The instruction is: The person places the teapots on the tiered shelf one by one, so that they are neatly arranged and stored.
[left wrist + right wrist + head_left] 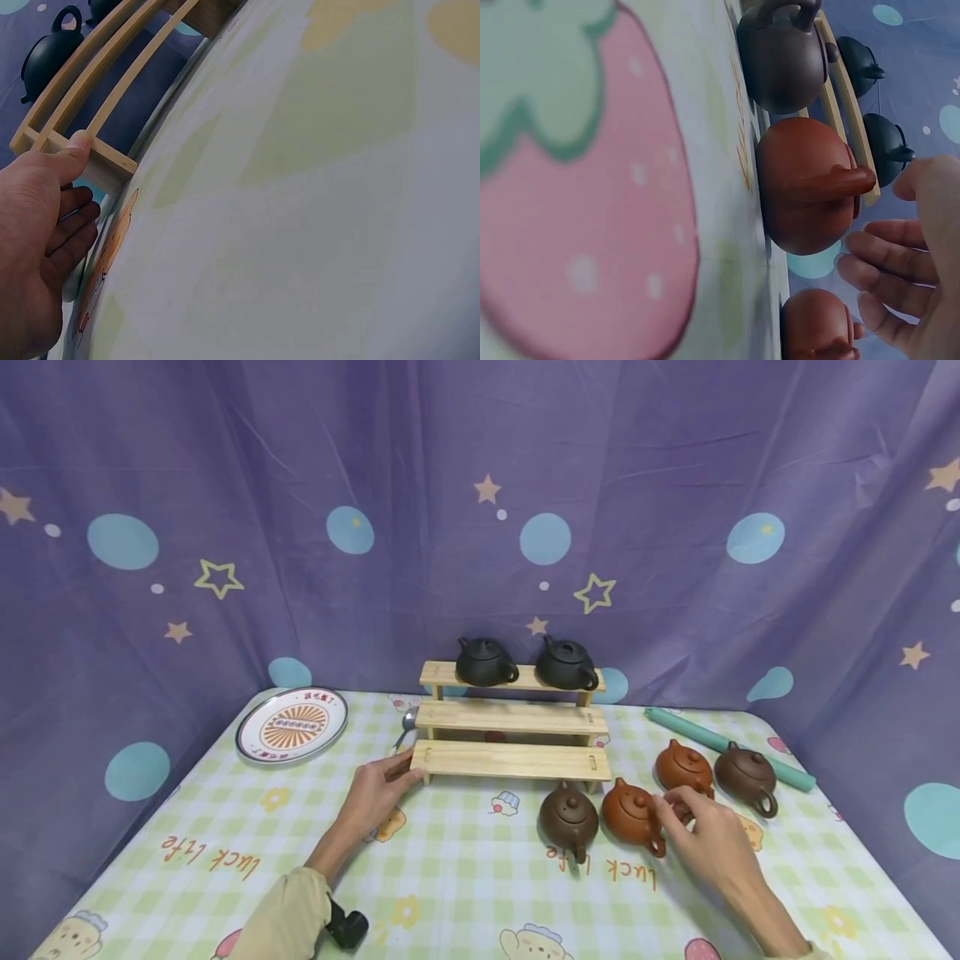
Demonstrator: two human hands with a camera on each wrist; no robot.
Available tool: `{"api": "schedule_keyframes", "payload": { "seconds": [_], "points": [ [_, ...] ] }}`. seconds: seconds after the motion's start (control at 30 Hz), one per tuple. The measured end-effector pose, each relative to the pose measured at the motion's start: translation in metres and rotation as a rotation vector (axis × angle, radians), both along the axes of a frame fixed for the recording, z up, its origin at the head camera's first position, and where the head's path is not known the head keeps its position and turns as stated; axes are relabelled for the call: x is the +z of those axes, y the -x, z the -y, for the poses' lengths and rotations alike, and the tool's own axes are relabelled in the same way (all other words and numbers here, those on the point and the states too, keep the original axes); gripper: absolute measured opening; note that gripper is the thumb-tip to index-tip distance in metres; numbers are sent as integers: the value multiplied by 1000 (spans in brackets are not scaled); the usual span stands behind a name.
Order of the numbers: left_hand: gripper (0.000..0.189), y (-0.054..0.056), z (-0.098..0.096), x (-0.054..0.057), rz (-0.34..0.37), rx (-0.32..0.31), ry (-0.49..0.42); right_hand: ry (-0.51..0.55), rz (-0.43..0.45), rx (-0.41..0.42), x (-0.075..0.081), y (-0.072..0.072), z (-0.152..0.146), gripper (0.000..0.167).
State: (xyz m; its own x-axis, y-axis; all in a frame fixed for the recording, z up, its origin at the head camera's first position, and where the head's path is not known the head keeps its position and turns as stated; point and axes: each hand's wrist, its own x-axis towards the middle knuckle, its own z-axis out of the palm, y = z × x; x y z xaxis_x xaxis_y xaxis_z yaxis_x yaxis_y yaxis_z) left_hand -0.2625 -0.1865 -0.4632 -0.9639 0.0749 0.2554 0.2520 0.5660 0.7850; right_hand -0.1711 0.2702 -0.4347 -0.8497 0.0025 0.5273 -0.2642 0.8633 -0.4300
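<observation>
A three-step wooden stand [510, 762] has two black teapots [482, 662] on its top step. My left hand [377, 792] holds the left end of the lowest step; the left wrist view shows the thumb on the wood and the other fingers bent beneath. In front of the stand's right end sit a dark brown teapot [567, 817] and a reddish-brown teapot [628, 812]. Close beside the latter is my right hand [712, 839], fingers loosely bent; the right wrist view shows nothing within them. Another reddish-brown teapot [682, 767] and dark brown teapot [745, 772] stand farther right.
A patterned white plate [292, 725] lies at the back left. Behind the stand's left end a metal spoon [408, 720] partly shows. A rolled teal item [693, 728] lies behind the right-hand teapots. A purple curtain [420, 460] hangs behind the checked tablecloth [465, 877].
</observation>
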Motion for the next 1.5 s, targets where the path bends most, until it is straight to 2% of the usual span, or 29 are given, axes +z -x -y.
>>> {"api": "schedule_keyframes", "payload": {
  "seconds": [0.27,0.7,0.93,1.23,1.5],
  "points": [
    [53,0,0,0,7,3,3,-15,26,32,-4,-14,-7,15],
    [53,0,-1,0,8,10,-3,-36,57,110,-7,-26,-9,20],
    [52,0,-1,-1,0,11,3,-26,53,162,-12,-27,-6,22],
    [53,0,0,-1,2,12,16,-42,93,193,-16,-27,-6,26],
    [53,1,0,-1,4,14,18,-58,98,188,-20,-26,-6,30]
  ]
}}
